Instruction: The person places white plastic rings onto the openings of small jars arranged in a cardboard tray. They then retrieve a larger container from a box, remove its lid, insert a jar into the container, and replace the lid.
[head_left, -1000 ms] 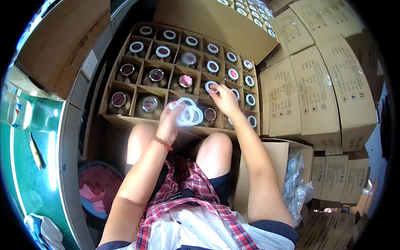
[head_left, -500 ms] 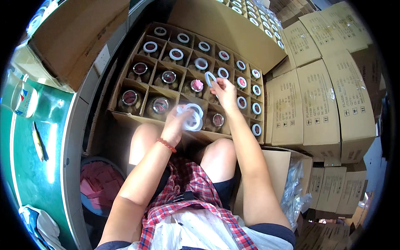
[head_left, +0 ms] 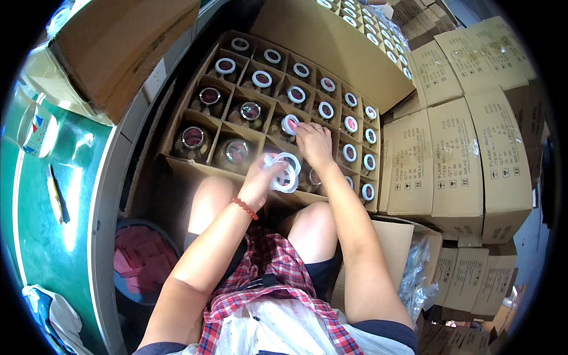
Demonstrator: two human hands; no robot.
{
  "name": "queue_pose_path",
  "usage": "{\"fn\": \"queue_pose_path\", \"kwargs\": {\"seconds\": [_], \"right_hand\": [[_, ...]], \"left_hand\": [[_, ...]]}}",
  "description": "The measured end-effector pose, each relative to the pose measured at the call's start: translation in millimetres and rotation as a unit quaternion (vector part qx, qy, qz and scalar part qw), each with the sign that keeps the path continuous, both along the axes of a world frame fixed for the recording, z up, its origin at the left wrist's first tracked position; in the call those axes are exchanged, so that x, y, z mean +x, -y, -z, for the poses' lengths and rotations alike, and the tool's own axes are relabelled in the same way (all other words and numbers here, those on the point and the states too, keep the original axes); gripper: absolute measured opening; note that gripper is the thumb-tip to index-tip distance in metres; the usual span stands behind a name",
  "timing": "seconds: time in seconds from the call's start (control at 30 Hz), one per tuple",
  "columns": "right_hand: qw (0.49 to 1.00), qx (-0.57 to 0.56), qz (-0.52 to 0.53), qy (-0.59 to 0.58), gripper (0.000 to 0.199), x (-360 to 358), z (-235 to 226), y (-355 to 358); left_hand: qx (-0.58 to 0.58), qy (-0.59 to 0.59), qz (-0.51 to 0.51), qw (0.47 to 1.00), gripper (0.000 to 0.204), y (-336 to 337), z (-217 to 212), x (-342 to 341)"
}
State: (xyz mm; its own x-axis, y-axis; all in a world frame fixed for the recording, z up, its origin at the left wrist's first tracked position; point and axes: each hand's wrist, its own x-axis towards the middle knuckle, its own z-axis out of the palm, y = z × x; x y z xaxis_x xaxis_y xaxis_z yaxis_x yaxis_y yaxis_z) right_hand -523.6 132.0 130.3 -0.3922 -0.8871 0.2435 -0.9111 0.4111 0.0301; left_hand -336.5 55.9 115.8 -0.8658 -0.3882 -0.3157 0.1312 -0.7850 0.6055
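Observation:
In front of me a cardboard carton (head_left: 331,50) with dividers holds glass flasks standing upright, one per cell. My left hand (head_left: 258,182) is closed on several white rings (head_left: 288,173), held above the near row. My right hand (head_left: 315,144) has its fingertips on a white ring (head_left: 289,124) at the mouth of one flask, with something pink showing inside it. White rings sit on the flasks in the far rows and to the right. Bare glass mouths show on a flask (head_left: 209,96) and a few others at the left and near side. My right wrist and left hand partly hide the near row.
Closed cartons (head_left: 455,154) are stacked at the right. Beyond the flap stand more ringed flasks (head_left: 378,29). A tub of dark pink pieces (head_left: 145,257) is by my left knee. On the green table (head_left: 77,284) lie a yellow cutter (head_left: 54,195) and a plastic jar (head_left: 36,133).
My right hand has brought its white ring from the air down onto a flask mouth. My left hand has shifted slightly right with its rings; the whole view has shifted a little.

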Motion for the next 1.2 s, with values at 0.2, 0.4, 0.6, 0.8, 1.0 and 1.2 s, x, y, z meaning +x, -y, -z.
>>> {"fn": "queue_pose_path", "kwargs": {"seconds": [0.2, 0.4, 0.6, 0.8, 1.0, 1.2], "right_hand": [[0.998, 0.024, -0.039, -0.035, 0.02, 4, -6, 3], [0.998, 0.027, -0.054, 0.003, 0.024, 0, 4, 11], [0.998, 0.031, -0.016, 0.049, 0.04, 3, -2, 31], [0.992, 0.075, -0.05, 0.091, 0.041, -14, -10, 32], [0.811, -0.005, 0.121, 0.573, 0.035, 33, -59, 22], [0.691, -0.071, 0.12, 0.709, 0.018, 42, -76, -3]], "left_hand": [[0.007, 0.014, -0.011, 1.0, 0.025, 4, -1, 1], [0.012, 0.012, -0.014, 1.0, 0.03, 2, -5, 0], [0.012, 0.015, -0.02, 1.0, 0.029, 4, -10, 2], [0.064, 0.001, -0.038, 0.997, 0.022, 11, -12, 5], [0.073, -0.025, -0.062, 0.995, 0.019, 19, -24, 15], [0.023, -0.014, -0.017, 1.0, 0.022, 18, -12, 15]]}}
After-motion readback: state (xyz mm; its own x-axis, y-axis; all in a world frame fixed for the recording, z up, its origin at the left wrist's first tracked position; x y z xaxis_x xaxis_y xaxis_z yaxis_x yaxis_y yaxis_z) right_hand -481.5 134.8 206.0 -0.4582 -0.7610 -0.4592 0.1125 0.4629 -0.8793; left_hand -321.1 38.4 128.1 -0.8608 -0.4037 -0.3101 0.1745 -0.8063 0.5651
